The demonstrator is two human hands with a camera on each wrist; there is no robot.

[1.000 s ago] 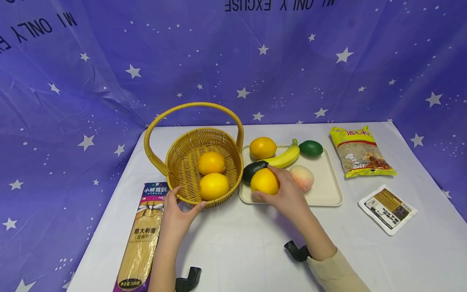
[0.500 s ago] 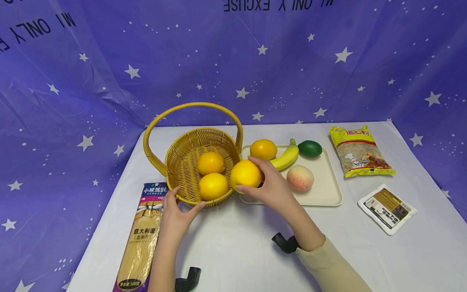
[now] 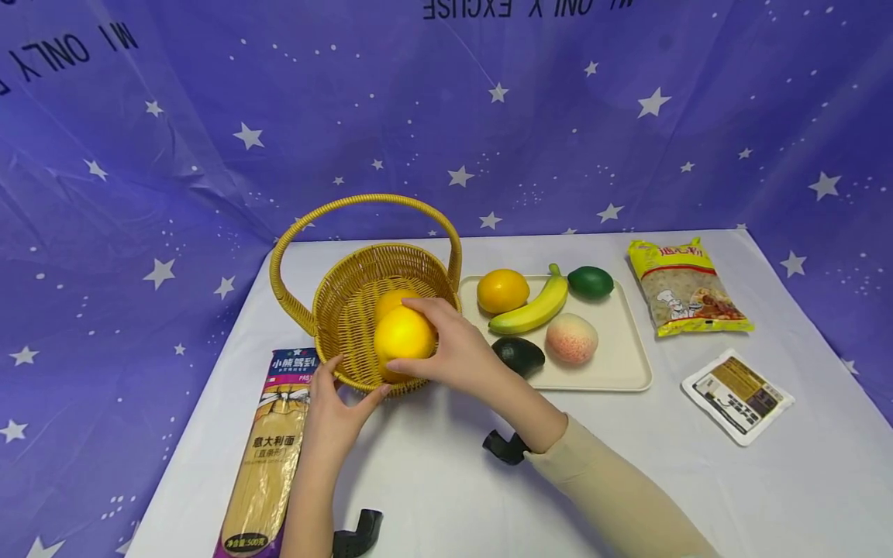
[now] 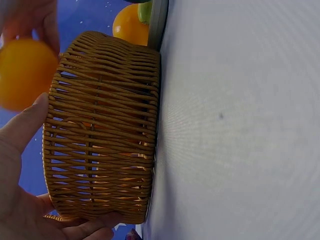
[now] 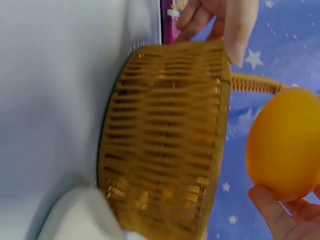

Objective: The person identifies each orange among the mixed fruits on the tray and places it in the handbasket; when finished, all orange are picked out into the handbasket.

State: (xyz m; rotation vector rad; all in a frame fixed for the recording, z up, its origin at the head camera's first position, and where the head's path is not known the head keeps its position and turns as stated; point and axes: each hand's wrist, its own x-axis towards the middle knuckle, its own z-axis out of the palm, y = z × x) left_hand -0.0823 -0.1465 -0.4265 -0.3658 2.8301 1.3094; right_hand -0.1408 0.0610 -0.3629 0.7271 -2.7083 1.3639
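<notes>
My right hand (image 3: 456,349) holds a yellow-orange lemon (image 3: 403,333) between thumb and fingers, above the opening of the wicker basket (image 3: 333,302). In the right wrist view, this lemon (image 5: 285,145) hangs beyond the basket rim. Part of another lemon (image 3: 391,299) shows inside the basket, and the held one largely hides a further lemon below it. With thumb and fingers, my left hand (image 3: 333,418) grips the basket's near side; its thumb lies at the rim in the left wrist view, over the basket weave (image 4: 100,130).
Right of the basket, a cream tray (image 3: 628,360) bears a lemon (image 3: 503,291), banana (image 3: 533,306), dark avocado (image 3: 518,356), peach (image 3: 572,339) and green fruit (image 3: 591,284). Spaghetti (image 3: 265,457) lies left. A yellow food bag (image 3: 691,294) and white packet (image 3: 737,397) lie far right.
My right hand has carried the lemon left from the tray to over the basket. The avocado on the tray has shifted and is uncovered. The left hand stays on the basket.
</notes>
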